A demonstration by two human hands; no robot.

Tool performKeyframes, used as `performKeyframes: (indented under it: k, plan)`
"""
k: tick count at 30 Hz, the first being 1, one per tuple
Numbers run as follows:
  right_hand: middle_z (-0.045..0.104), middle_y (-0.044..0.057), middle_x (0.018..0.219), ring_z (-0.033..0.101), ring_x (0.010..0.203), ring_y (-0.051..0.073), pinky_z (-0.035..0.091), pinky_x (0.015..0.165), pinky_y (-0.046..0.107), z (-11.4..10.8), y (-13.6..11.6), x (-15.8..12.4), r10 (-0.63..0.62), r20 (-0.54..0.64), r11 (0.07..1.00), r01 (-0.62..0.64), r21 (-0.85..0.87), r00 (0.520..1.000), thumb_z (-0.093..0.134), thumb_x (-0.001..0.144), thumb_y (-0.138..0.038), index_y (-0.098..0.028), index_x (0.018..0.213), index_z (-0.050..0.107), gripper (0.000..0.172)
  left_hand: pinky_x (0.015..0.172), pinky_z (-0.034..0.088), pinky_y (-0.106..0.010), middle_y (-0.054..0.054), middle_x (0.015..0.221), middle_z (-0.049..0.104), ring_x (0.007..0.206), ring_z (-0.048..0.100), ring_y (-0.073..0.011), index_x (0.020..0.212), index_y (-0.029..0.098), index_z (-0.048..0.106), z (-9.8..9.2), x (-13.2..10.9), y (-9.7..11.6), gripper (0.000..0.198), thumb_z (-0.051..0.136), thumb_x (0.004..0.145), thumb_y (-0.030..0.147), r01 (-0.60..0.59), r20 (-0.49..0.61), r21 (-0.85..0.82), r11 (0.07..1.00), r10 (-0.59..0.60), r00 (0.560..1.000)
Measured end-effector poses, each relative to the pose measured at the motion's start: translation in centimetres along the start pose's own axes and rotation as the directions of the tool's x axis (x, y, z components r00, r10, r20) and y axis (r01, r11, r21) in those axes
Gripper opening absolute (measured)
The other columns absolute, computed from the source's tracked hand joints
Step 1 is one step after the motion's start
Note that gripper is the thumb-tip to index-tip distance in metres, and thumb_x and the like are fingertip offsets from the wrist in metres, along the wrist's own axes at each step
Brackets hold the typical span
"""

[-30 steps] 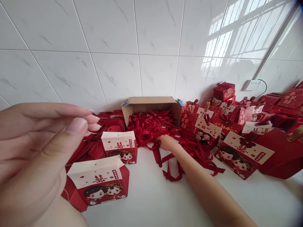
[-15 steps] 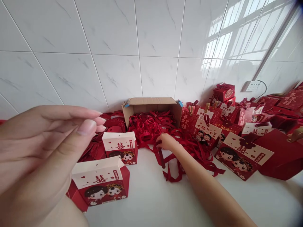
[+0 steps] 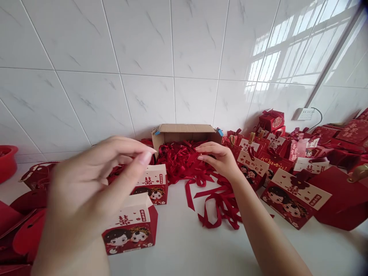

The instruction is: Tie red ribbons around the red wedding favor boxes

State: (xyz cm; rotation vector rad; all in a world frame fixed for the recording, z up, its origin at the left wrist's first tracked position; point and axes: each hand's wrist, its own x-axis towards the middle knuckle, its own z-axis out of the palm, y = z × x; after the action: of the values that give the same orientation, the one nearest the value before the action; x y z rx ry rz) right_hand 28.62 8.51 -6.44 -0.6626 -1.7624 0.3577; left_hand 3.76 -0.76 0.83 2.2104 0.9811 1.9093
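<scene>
My left hand [image 3: 94, 188], slightly blurred, is raised close to the camera, thumb and fingertips pressed together. Whatever sits in that pinch, if anything, is too small to make out. Behind it stand two red and cream gift boxes with cartoon couples, a nearer box [image 3: 130, 234] partly covered by the hand and a farther box [image 3: 155, 186]. My right hand [image 3: 217, 159] hovers over loose red ribbons [image 3: 221, 207], its thumb and forefinger a little apart. More ribbon [image 3: 178, 161] fills a cardboard box [image 3: 186, 128] lying on its side against the wall.
Red gift bags and boxes [image 3: 296, 199] crowd the right side. A power strip [image 3: 304, 114] is on the tiled wall [image 3: 195, 38]. Red folded card pieces [image 3: 17, 230] lie at the left, with a red basin [image 3: 7, 163] beyond. The white tabletop [image 3: 178, 237] runs along the front.
My left hand has moved right and away from the camera, uncovering card pieces on the left. My right hand has lifted off the ribbon it was touching, and its fingers have parted.
</scene>
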Motion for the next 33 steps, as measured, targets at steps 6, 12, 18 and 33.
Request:
performKeyframes:
  k: [6,12,18,33]
  plan:
    - [0.067,0.004,0.105,0.063,0.103,0.019,0.056,0.086,0.037,0.4,-4.3,-0.4,-0.125,-0.091,0.931,0.149,0.333,0.988,0.078,0.073,-0.018,-0.028,0.086,0.076,0.016,0.065,0.051,-0.021,0.002,0.085,0.065,0.073,0.062,-0.0108,0.089,0.023,0.067,2.9,-0.4,0.7,0.007,0.064,0.083,0.023,0.020,0.301,0.048,0.999,-0.034,0.953]
    - [0.067,0.002,0.096,0.063,0.103,0.020,0.051,0.097,0.044,0.6,-5.6,-0.8,-0.263,-0.143,0.892,0.297,0.342,0.954,0.076,0.075,-0.015,-0.032,0.089,0.076,0.021,0.066,0.051,-0.017,0.004,0.081,0.068,0.072,0.063,-0.0086,0.098,0.025,0.065,4.2,-1.3,1.0,0.012,0.058,0.089,0.020,0.078,0.454,-0.070,0.994,-0.037,0.890]
    - [0.061,0.001,0.081,0.064,0.077,0.015,0.057,0.067,0.032,0.6,-5.9,-1.2,-0.313,-0.190,0.875,0.360,0.324,0.931,0.073,0.078,-0.017,-0.033,0.088,0.076,0.020,0.059,0.049,-0.018,0.004,0.078,0.068,0.065,0.061,-0.0084,0.101,0.023,0.064,4.5,-1.6,1.4,0.016,0.053,0.091,0.019,0.074,0.436,-0.128,0.989,-0.011,0.900]
    - [0.055,0.003,0.086,0.061,0.079,0.014,0.054,0.062,0.027,-0.6,-10.4,-2.5,-0.514,0.028,0.858,0.514,0.024,0.857,0.064,0.085,-0.012,-0.029,0.101,0.074,0.026,0.064,0.050,-0.021,0.001,0.080,0.069,0.068,0.062,-0.0099,0.093,0.022,0.067,3.6,-1.5,1.8,0.018,0.054,0.088,0.011,-0.073,0.458,-0.246,0.967,0.182,0.870]
